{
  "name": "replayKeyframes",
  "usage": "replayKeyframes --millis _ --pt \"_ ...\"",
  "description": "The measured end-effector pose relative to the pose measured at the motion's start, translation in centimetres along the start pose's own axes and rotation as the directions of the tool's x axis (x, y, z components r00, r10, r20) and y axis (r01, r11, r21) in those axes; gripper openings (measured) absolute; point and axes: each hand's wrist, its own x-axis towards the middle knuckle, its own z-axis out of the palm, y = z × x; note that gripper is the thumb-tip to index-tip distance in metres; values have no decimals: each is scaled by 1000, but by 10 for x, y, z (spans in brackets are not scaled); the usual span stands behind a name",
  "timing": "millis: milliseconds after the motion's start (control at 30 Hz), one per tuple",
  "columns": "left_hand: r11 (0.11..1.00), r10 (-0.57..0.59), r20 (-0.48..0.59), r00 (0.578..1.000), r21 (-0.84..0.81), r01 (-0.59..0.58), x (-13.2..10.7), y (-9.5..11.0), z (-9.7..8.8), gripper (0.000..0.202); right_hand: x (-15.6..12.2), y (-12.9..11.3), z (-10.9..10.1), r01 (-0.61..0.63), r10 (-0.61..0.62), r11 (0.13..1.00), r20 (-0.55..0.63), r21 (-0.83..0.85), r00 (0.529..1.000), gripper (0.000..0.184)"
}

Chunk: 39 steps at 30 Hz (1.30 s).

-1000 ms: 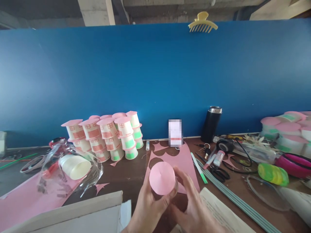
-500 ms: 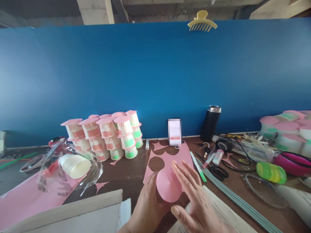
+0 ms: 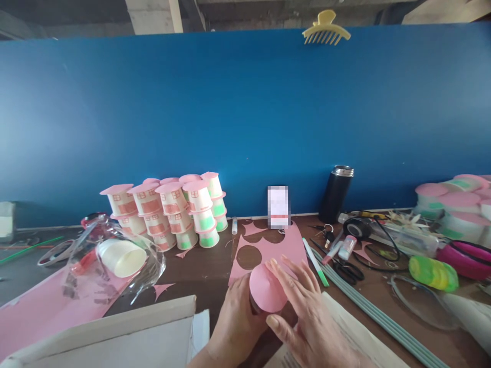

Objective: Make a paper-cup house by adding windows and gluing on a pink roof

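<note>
Low in the middle I see a shallow pink paper cone (image 3: 267,289), point upward. My left hand (image 3: 238,319) curls round its left side, fingers closed under the rim. Whatever is beneath the cone is mostly hidden by my hands. My right hand (image 3: 303,309) is spread, its fingertips resting on the cone's right side and its thumb held apart below the rim. Behind my hands lies a pink paper sheet (image 3: 293,245) with round holes cut out of it. To the left, paper cups (image 3: 172,194) with pink paper tops and drawn windows stand stacked in rows.
At left are a plastic bag (image 3: 153,271) with white cups and an open white box (image 3: 115,332). A phone (image 3: 279,207) and a black flask (image 3: 336,194) stand by the blue partition. Right: a green marker (image 3: 316,263), scissors (image 3: 349,271), grey-green rods (image 3: 376,306), more topped cups (image 3: 460,204).
My right fingers have come down onto the cone's right side, and the cone has tilted slightly. The whole view has shifted a little; the things on the table have stayed put.
</note>
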Motion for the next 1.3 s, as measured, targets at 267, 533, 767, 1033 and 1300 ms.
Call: replayKeyframes --millis 267,533,767,1033,1300 --pt "963 62 -60 996 267 -43 0 -24 9 74 -1 4 6 -8 13 998 62 -69 998 85" --pt "828 373 -163 913 503 -248 -3 -18 4 98 -1 3 5 -15 14 999 -27 -36 1000 81" --pt "709 468 -38 883 613 -349 -5 -3 -3 63 0 1 1 8 -8 996 0 -86 1000 71" --pt "694 474 -41 880 632 -345 -5 -4 -5 58 -3 2 3 24 -18 982 31 -187 999 76" --pt "691 462 -28 887 638 -340 -5 -4 -4 57 2 0 1 24 -17 974 31 -227 999 72"
